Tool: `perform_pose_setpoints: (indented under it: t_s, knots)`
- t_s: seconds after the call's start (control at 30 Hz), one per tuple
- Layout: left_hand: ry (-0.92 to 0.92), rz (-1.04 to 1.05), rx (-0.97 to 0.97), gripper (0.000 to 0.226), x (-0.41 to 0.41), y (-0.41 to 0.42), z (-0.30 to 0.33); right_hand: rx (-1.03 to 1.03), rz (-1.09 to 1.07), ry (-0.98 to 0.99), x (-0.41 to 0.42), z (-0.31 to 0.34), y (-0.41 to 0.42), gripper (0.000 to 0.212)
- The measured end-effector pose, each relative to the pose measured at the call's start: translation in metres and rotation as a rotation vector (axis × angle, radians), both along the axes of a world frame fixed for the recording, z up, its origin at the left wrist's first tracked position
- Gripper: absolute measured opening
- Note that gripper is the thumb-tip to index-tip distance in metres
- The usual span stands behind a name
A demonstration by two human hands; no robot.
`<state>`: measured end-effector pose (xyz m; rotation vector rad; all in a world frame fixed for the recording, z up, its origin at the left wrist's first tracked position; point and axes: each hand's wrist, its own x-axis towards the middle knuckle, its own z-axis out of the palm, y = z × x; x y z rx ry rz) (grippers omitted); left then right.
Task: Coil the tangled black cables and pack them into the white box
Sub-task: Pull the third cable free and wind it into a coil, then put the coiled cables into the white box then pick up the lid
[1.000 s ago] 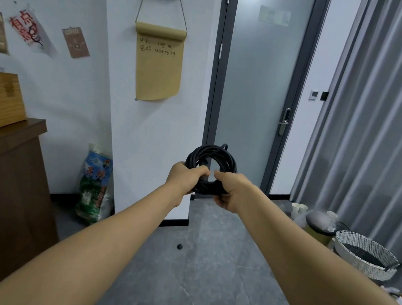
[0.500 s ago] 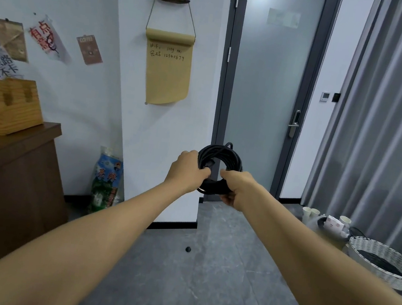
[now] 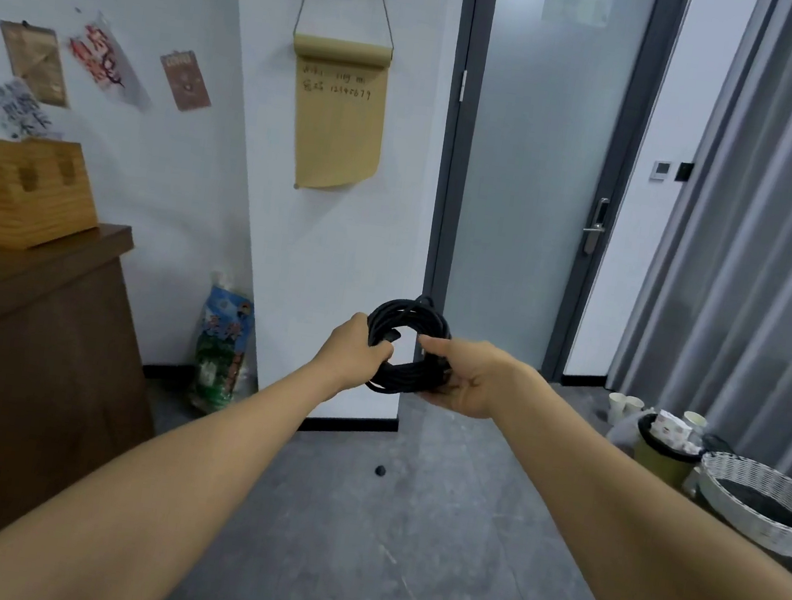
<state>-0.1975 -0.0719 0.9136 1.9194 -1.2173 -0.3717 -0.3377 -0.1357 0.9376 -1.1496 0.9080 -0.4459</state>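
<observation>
A black cable wound into a round coil (image 3: 411,313) is held out in front of me at arm's length, above the grey floor. My left hand (image 3: 352,352) grips the coil's left side. My right hand (image 3: 461,379) cups its lower right side from below, thumb over the strands. A plug end shows inside the ring near my left fingers. No white box can be made out, apart from a small white sliver at the bottom edge.
A brown wooden cabinet (image 3: 27,332) with a wooden crate (image 3: 15,194) on top stands at the left. A printed bag (image 3: 222,342) leans on the white pillar. A white wicker basket (image 3: 760,504), a bin and paper cups sit at the right by grey curtains. A small black object (image 3: 380,471) lies on the floor.
The view has swung right and down. The coil has tilted flatter, and my right hand has slid from the bottom of the coil round to its right side.
</observation>
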Motion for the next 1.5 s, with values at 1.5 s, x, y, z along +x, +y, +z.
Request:
perform_pose_setpoints:
  t_s: [1.5]
  knots:
    - [-0.015, 0.181, 0.569, 0.044, 0.259, 0.307, -0.341, 0.347, -0.107, 0.389, 0.254, -0.354, 0.237, 0.043]
